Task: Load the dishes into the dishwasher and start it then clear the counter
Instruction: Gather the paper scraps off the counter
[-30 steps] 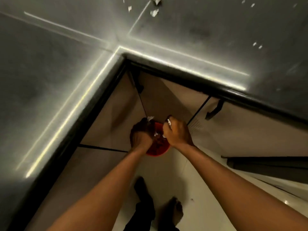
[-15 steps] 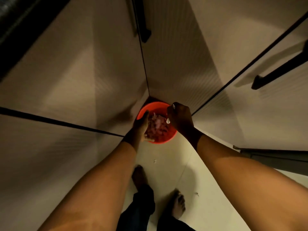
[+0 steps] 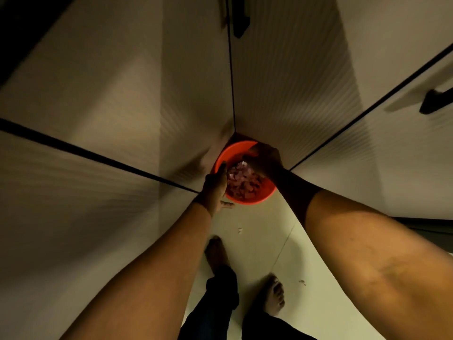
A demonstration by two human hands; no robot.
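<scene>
A red bin (image 3: 247, 198) stands on the floor in the corner where two cabinet runs meet. It holds pinkish and pale food scraps (image 3: 242, 184). My left hand (image 3: 215, 187) hangs at the bin's left rim with its fingers straight and its palm toward the scraps. My right hand (image 3: 263, 161) is over the far side of the bin with its fingers curled downward, and a small pale scrap (image 3: 244, 164) shows at its fingertips. Both forearms reach down from the bottom of the view.
Beige cabinet doors (image 3: 122, 94) close in on the left and right, with black handles (image 3: 241, 20) at top centre and at the right (image 3: 435, 101). My bare feet (image 3: 273, 294) stand on a pale tiled floor (image 3: 264, 231), where small crumbs (image 3: 240, 230) lie.
The view has dropped from the countertop corner down to the floor bin. Both hands have gone lower over the bin, and the left hand has spread flat beside the rim.
</scene>
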